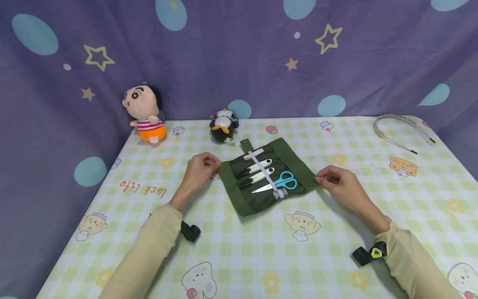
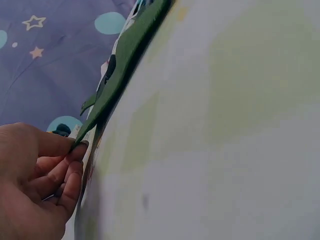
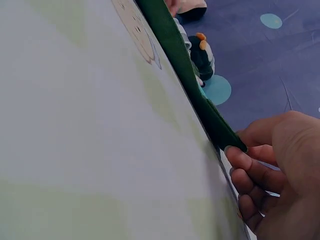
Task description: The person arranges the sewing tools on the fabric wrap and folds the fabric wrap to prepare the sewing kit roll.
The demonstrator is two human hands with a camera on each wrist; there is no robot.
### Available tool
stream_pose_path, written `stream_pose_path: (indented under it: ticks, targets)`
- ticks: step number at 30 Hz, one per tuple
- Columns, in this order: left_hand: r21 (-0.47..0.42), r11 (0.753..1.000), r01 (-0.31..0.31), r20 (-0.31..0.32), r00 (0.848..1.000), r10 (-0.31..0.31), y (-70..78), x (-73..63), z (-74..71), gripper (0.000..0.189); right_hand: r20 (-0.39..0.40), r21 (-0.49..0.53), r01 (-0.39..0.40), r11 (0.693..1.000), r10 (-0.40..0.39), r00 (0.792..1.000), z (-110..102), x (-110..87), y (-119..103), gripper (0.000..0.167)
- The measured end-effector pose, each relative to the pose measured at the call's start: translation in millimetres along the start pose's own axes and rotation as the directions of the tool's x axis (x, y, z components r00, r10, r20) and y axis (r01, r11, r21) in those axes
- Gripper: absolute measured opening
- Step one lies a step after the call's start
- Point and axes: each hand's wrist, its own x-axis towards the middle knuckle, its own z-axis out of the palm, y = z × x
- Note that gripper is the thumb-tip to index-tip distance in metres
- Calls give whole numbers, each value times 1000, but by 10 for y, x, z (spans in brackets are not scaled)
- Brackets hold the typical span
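Note:
A green fabric tool pouch (image 1: 233,189) lies unfolded near the middle of the table in the head view. A pale elastic strap across it holds scissors (image 1: 286,181) with blue handles, two black-and-white slim tools (image 1: 261,176), a small white tube (image 1: 253,154) and a small silvery cylinder (image 1: 280,193). My left hand (image 1: 201,168) pinches the pouch's upper left corner between thumb and fingers, as the left wrist view also shows. At the right corner, my right hand (image 1: 341,182) pinches the edge; the right wrist view shows that corner slightly raised off the cloth.
Behind the pouch sit a penguin plush (image 1: 223,126) and, farther left, a doll (image 1: 145,112) in a striped top. A headband (image 1: 396,118) lies at the back right. A checked cloth (image 1: 239,249) covers the table, and a purple curtain (image 1: 239,54) hangs behind.

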Motion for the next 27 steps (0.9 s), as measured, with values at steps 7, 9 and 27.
stream_pose_path:
  ticks: [7,9,27]
  targets:
    - [16,999,41,-40,998,-40,61,190,118,13,33,-17,-27,999,28,999,18,-214,-57,3]
    - [17,999,41,-56,998,-40,76,244,155,12,43,-14,-27,1000,28,999,32,-272,-79,3]
    - [-2,1000,-12,-125,992,12,60,469,345,12,71,-94,84,992,-77,994,165,-496,-253,11]
